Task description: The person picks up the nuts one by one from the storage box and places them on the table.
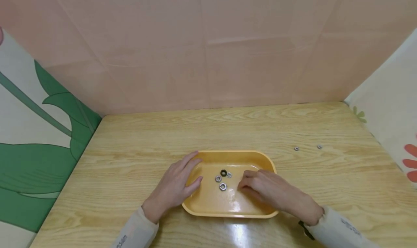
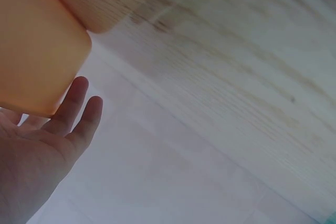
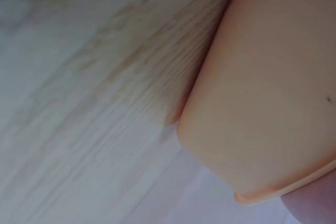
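A yellow plastic tray (image 1: 228, 215) stands on the table in the head view. Inside it, left of centre, lie a black nut (image 1: 223, 173), a small silver nut (image 1: 229, 175) and two larger silver nuts, one upper (image 1: 218, 179) and one lower (image 1: 223, 186). My left hand (image 1: 174, 183) rests at the tray's left rim with its fingers loosely extended; the left wrist view shows fingers (image 2: 79, 111) beside the tray's outer wall. Over the right end, my right hand (image 1: 267, 188) reaches into the tray, fingers bent downward. Whatever is beneath those fingertips is hidden.
Two small silver nuts, one nearer (image 1: 296, 148) and one farther right (image 1: 320, 146), lie on the wooden table (image 1: 140, 139) beyond the tray's right end. A pink backdrop (image 1: 208, 59) borders the far edge, with printed panels at both sides.
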A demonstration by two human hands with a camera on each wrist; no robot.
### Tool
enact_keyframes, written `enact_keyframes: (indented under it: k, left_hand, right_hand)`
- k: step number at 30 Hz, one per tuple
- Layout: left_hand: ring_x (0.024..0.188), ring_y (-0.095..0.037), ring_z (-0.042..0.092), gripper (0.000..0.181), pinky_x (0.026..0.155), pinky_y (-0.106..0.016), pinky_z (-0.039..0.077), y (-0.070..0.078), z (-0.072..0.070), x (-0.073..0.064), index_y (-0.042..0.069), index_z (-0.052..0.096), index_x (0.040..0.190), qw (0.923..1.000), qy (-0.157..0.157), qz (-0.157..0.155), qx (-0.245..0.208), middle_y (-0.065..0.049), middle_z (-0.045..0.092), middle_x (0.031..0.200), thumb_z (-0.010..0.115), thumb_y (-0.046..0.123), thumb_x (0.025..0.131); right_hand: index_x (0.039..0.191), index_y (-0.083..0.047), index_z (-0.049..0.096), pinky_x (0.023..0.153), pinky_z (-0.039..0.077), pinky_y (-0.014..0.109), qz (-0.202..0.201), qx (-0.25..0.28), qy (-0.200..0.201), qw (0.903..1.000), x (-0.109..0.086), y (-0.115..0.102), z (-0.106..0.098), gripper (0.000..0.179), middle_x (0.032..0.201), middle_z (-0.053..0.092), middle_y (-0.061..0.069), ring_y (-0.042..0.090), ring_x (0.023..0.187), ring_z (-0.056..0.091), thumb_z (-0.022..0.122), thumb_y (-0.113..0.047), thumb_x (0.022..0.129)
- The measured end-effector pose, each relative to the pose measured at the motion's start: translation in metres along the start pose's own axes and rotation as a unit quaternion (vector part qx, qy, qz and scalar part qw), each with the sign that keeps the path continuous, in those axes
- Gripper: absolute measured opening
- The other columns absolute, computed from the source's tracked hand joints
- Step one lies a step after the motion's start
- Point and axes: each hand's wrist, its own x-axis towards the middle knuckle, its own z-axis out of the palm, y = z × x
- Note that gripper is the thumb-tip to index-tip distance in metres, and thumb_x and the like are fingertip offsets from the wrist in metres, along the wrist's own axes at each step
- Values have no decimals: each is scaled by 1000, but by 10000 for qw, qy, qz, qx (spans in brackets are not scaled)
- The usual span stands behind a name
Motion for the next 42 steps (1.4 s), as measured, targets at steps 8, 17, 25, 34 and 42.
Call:
enact_keyframes:
  k: [8,17,25,34,42]
  left_hand:
    - [127,-31,56,48,98,-53,50,1,-1,0,13,54,139,10000,-57,-57,-8,-11,45,152,64,30,96]
    - [128,-31,55,49,99,-54,48,1,-1,0,13,53,140,9999,-100,-123,-58,-10,45,153,64,30,96]
    - [127,-32,56,49,99,-54,49,1,0,0,13,54,140,9999,-58,-97,-65,-11,45,152,64,30,95]
    - [127,-32,57,49,99,-54,48,2,-1,0,13,53,140,9999,-82,-101,-49,-11,45,152,64,30,95]
    - [127,-32,56,48,100,-54,48,2,-1,0,13,54,139,9999,-88,-123,-52,-11,45,152,64,30,95]
  right_hand:
    - [94,-18,75,75,56,26,68,610,224,9979,0,0,-1,8,91,71,-10,0,86,63,72,-12,91]
    - [89,-17,76,73,56,25,-222,556,529,9968,0,1,-2,14,88,73,-9,4,83,66,79,-5,82]
    - [91,-17,76,74,58,26,-20,357,627,9974,2,2,-3,12,91,73,-9,6,84,67,79,-8,83]
    - [89,-14,76,68,57,21,-52,463,899,9949,4,7,-12,14,87,73,-8,4,78,66,81,-4,80]
    - [87,-12,76,64,58,26,156,301,1128,9930,3,10,-29,15,84,74,-6,7,74,67,81,-2,79]
